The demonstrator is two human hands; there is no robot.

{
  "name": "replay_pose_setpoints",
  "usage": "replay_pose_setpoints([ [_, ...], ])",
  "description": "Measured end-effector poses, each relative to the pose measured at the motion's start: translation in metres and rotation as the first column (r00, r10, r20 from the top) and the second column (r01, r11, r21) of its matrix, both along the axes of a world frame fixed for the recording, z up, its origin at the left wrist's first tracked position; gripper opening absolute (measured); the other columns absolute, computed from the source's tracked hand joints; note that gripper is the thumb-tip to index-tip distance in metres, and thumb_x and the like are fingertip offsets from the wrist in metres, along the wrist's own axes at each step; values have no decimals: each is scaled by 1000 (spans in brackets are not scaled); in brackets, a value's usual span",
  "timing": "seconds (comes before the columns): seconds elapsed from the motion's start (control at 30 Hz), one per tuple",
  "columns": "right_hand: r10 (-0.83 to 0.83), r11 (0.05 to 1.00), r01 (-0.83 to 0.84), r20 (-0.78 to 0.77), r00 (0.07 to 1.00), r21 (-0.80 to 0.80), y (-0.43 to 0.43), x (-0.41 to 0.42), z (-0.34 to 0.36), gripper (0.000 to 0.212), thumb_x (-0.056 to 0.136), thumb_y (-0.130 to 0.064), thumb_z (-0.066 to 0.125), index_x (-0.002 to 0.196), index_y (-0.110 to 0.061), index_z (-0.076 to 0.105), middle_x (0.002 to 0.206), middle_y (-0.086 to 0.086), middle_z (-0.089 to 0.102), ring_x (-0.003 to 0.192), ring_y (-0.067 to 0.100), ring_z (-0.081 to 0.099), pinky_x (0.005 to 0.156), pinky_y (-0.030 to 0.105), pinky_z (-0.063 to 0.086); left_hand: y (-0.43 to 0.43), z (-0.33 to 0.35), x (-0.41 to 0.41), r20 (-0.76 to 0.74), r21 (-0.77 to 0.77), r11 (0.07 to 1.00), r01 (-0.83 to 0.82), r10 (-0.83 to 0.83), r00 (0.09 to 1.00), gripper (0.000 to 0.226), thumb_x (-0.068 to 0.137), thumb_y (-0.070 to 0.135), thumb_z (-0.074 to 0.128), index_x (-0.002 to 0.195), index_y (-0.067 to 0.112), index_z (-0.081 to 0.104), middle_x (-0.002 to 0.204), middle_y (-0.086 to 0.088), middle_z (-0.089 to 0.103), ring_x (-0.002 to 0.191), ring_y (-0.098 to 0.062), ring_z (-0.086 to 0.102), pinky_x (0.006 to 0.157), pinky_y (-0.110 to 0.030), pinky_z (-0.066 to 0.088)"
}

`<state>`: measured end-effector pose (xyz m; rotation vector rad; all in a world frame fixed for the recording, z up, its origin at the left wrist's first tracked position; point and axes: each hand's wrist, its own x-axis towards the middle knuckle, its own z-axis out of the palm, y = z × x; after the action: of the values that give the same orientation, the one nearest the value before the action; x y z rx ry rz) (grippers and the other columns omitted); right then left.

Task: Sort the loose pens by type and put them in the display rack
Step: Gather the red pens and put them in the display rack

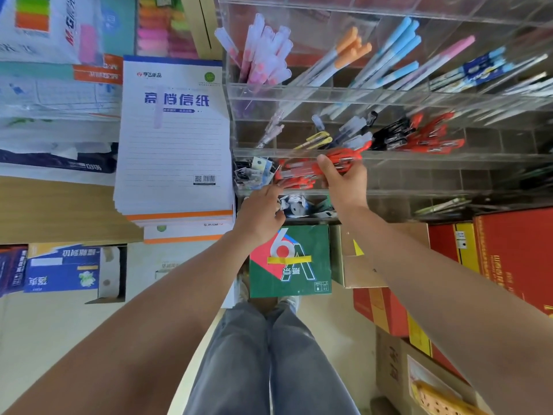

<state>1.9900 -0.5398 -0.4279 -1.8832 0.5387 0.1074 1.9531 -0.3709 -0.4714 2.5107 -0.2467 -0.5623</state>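
We see the right hand clenched round a bundle of red pens, held level in front of the clear display rack, against its lower tier. The caps point right and the other ends point left. The left hand is just below and to the left, fingers stretched toward the bundle's left end. Its fingertips are at the pens and we see nothing gripped in it.

The rack's upper tier holds pink pens, orange-capped pens and blue-capped pens, all leaning. The middle tier holds yellow-clipped pens, black pens and more red pens, next to each other. Small packets sit in the compartment left of the bundle; we can't tell what they are.

A stack of lined writing pads lies just left of the rack. A green box is on the floor below the hands, with red boxes to its right.
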Motion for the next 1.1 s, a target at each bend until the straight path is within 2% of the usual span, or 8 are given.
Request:
replay_pose_setpoints([
  [0.13,-119,972,120,-22,993,200,-26,-6,13,26,90,-25,66,94,0,58,68,1,60,49,7,53,54,20,47,-9,5,2,125,24,1000,4,-7,992,41,88,11,55,128,9,51,126,-11,51,116,-28,48,96,-40,43],
  [0.27,-208,924,197,0,978,329,-49,-12,26,14,91,-19,64,80,-12,59,67,-1,62,53,10,50,55,24,46,-33,12,7,257,25,999,34,-39,966,44,81,11,61,125,11,54,121,-12,49,115,-29,48,94,-39,44],
  [0.37,-271,895,255,-9,963,366,-68,-16,32,12,91,-20,65,81,-15,60,65,-5,62,56,10,52,58,25,45,-50,12,9,275,79,996,48,-68,959,52,80,15,64,130,13,49,129,-14,42,120,-31,44,97,-40,43],
  [0.53,-351,901,351,-45,935,256,-85,-29,21,9,90,-22,66,88,-14,61,70,-2,63,57,8,54,57,23,48,-58,13,8,356,79,996,39,-65,932,63,75,12,68,133,17,44,130,-15,39,117,-30,47,95,-41,46],
  [0.7,-328,934,329,-30,944,140,-72,-18,-4,15,90,-21,65,96,-7,62,68,-1,62,54,8,54,58,26,50,-62,9,9,333,184,975,129,-185,924,68,79,19,68,142,21,42,139,-14,38,123,-31,41,101,-44,40],
  [0.8,-279,958,281,-44,959,53,-62,-7,-19,23,88,-26,68,91,-4,66,70,2,64,56,8,57,59,23,49,-57,5,10,363,198,977,77,-147,920,69,78,16,67,141,14,41,136,-15,42,120,-31,42,98,-43,41],
  [0.9,-226,974,227,-56,972,14,-56,-1,-32,28,87,-27,69,97,-1,65,74,3,67,56,6,60,56,18,47,-51,3,12,332,175,983,53,-110,937,73,81,16,65,147,12,33,139,-15,37,124,-32,40,101,-43,41],
  [1.1,-88,996,87,-168,982,-11,-44,5,-46,12,87,-24,69,77,-19,65,83,8,72,77,23,69,82,39,57,-49,1,11,300,94,994,47,-73,951,76,82,12,63,149,13,29,142,-14,34,128,-31,38,104,-44,41],
])
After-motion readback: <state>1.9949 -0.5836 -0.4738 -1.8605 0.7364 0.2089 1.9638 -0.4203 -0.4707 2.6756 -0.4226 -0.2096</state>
